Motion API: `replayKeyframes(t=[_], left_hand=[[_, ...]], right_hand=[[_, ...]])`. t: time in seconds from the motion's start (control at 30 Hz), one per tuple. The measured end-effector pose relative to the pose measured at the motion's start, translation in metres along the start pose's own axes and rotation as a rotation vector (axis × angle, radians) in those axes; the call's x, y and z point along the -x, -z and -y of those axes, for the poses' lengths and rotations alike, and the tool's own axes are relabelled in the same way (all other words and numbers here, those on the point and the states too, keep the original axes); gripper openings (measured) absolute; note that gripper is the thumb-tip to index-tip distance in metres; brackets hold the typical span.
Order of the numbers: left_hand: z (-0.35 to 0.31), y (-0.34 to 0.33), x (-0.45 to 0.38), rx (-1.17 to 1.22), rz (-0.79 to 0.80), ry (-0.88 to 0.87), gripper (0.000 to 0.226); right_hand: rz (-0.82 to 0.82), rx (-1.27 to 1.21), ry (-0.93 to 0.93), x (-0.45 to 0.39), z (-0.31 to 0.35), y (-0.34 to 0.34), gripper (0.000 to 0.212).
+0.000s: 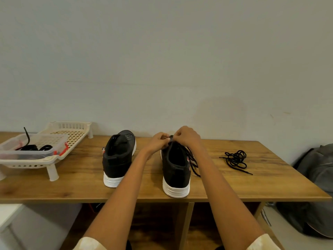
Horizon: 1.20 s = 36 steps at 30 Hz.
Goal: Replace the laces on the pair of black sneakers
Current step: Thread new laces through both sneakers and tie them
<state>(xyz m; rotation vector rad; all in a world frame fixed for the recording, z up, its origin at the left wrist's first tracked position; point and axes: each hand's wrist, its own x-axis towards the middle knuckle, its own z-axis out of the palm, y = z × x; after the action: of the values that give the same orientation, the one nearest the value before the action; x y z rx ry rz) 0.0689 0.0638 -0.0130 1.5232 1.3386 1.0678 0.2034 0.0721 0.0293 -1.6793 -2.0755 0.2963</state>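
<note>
Your two forearms reach out from pale sleeves over the front edge of the wooden worktop [72, 177]. Your left hand [158, 143] and your right hand [187, 136] meet at the far end of the right sneaker [175, 168], fingers curled together there, seemingly pinching something small at the front of the shoe; exactly what they grip is too small to tell. That sneaker stands upright with its white heel toward you, near the front edge, and a black lace [192, 162] trails loosely down its right side onto the wood. The left sneaker [118, 156] stands just to the left, apart from the first, heel also toward you, with no lace showing in its eyelets. A tangled black lace [236, 159] lies well to the right of the shoes. At the left end sits a cream rack [72, 130] on short legs, carrying a clear plastic box [27, 156] with dark straps inside. A grey bag [317, 165] rests beyond the right end.
</note>
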Motion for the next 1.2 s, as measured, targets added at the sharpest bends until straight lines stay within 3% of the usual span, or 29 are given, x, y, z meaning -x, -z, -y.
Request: replayKeyframes(t=[0.1,0.2,0.37,0.47,0.57,0.63,0.83,0.97,1.07,1.2], left_hand=[[0.001,0.001,0.001,-0.014,0.083,-0.022,0.019],[0.0,-0.003,0.003,0.02,0.042,-0.051,0.011],[-0.012,-0.015,-0.002,0.144,-0.18,-0.089,0.02],[-0.019,-0.023,-0.003,0.184,-0.188,-0.098,0.015],[-0.017,-0.022,-0.002,0.31,-0.232,-0.041,0.01],[-0.016,-0.019,-0.001,0.374,-0.235,-0.002,0.01],[-0.009,-0.017,-0.001,0.508,-0.212,0.072,0.016],[0.002,-0.01,0.005,0.54,-0.078,0.017,0.023],[0.006,-0.008,0.005,0.409,-0.014,-0.008,0.012],[0.0,-0.015,0.001,0.412,-0.11,0.018,0.009]], right_hand=[[-0.135,-0.023,0.022,-0.001,0.009,0.007,0.017],[-0.142,-0.005,0.051,0.0,0.013,0.003,0.019],[-0.025,-0.333,-0.002,-0.005,-0.005,0.006,0.025],[0.162,-0.579,-0.098,0.001,-0.015,0.016,0.03],[0.292,-0.58,-0.084,0.008,-0.023,0.018,0.031],[0.26,-0.481,-0.007,0.008,-0.026,0.013,0.027],[-0.036,-0.079,0.133,0.01,-0.001,0.002,0.02],[-0.293,-0.084,0.179,0.004,0.026,0.013,0.023],[-0.268,-0.155,0.143,0.001,0.03,0.008,0.023],[-0.111,-0.448,0.041,-0.005,0.01,-0.006,0.028]])
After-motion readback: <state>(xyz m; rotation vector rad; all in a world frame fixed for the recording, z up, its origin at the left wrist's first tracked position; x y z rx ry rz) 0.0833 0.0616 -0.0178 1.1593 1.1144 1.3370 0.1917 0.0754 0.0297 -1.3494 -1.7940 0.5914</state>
